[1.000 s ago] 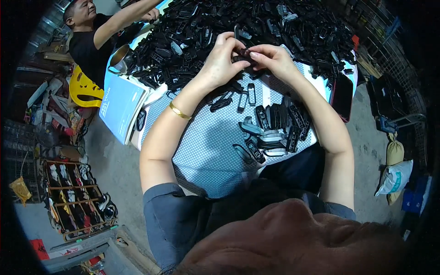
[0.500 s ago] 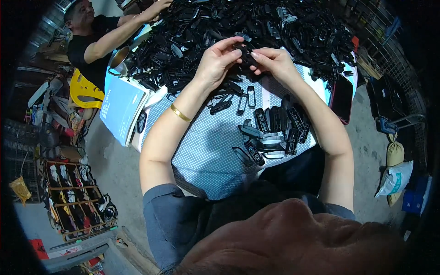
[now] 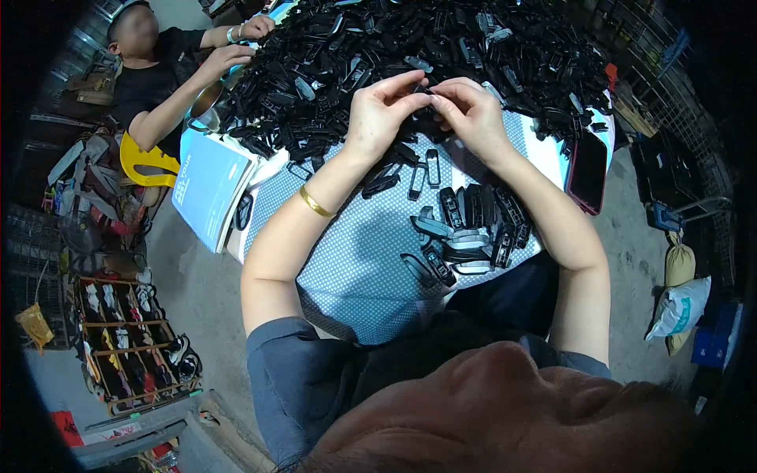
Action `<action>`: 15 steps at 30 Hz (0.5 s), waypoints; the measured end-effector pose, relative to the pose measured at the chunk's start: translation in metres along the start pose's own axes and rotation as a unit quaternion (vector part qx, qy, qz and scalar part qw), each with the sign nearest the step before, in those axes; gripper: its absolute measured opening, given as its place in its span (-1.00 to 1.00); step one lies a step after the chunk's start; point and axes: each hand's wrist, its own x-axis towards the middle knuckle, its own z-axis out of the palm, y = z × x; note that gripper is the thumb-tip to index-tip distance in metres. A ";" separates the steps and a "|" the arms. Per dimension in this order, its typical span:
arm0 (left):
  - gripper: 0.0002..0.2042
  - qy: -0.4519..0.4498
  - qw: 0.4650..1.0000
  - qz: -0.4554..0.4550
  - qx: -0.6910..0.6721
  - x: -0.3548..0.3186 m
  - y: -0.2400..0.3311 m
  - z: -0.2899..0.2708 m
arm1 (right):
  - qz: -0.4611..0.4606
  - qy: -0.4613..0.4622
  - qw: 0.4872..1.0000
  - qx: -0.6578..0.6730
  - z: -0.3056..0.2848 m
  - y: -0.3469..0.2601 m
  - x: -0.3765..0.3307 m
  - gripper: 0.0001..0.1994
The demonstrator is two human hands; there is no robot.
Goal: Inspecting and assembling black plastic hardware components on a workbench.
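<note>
My left hand (image 3: 380, 114) and my right hand (image 3: 475, 118) meet at the near edge of a big heap of small black plastic parts (image 3: 394, 39). Thumbs and fingers of both pinch one small black plastic part (image 3: 424, 113) between them; the fingers cover most of it, so its exact kind does not show. Just below the hands, a couple of slim grey-and-black parts (image 3: 417, 180) lie on the patterned cloth (image 3: 355, 252). Closer to my body on the right is a smaller group of black and grey elongated parts (image 3: 471, 229), some lined up side by side.
On the left lie a blue-covered book (image 3: 209, 185) and a metal cup (image 3: 206, 106). A dark phone (image 3: 587, 173) rests at the right table edge. Across to the left, another person (image 3: 154, 67) reaches into the heap, beside a yellow chair (image 3: 146, 162).
My hands have drawn slightly closer together and turned, hiding more of the black part. The other person has leaned back, arms pulled lower and nearer the heap's edge.
</note>
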 end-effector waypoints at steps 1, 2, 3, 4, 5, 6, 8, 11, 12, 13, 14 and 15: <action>-0.66 0.000 1.000 0.001 0.000 0.000 0.000 0.002 | -0.034 0.022 0.998 -0.051 0.002 0.000 -0.001 -0.76; -0.67 0.005 0.999 0.012 -0.038 0.001 0.000 0.003 | -0.028 0.022 0.998 -0.059 0.003 0.001 0.000 -0.74; -0.68 0.009 0.997 0.022 -0.077 0.001 0.000 0.003 | -0.029 0.022 0.998 -0.059 0.003 0.003 0.000 -0.74; -0.67 -0.003 0.995 0.011 -0.103 0.002 0.001 0.002 | 0.016 -0.003 1.000 -0.013 0.004 0.004 0.001 -0.72; -0.67 -0.003 0.995 0.010 -0.103 0.003 0.000 0.000 | 0.061 -0.028 0.997 0.034 0.004 0.002 0.001 -0.70; -0.67 -0.030 0.991 -0.005 -0.130 0.004 0.000 -0.001 | 0.054 -0.052 0.996 0.055 0.002 -0.002 0.000 -0.66; -0.67 -0.066 0.981 -0.041 -0.178 0.005 0.001 -0.003 | 0.050 -0.065 0.995 0.058 -0.001 0.000 0.001 -0.68; -0.70 -0.115 0.966 -0.061 -0.222 0.006 -0.005 -0.008 | 0.027 -0.076 0.996 0.048 -0.003 0.001 0.000 -0.71; -0.70 -0.115 0.966 -0.061 -0.222 0.005 -0.006 -0.009 | 0.007 -0.074 0.997 0.035 -0.003 0.001 0.000 -0.73; -0.71 -0.111 0.970 -0.052 -0.210 0.004 -0.002 -0.008 | 0.008 -0.074 0.997 0.035 -0.002 0.000 -0.001 -0.73; -0.72 -0.108 0.973 -0.042 -0.198 0.003 0.001 -0.007 | -0.009 -0.047 0.999 0.013 0.000 -0.003 -0.004 -0.73; -0.72 -0.109 0.973 -0.043 -0.198 0.003 0.002 -0.007 | -0.026 -0.021 0.999 -0.009 0.001 -0.004 -0.005 -0.74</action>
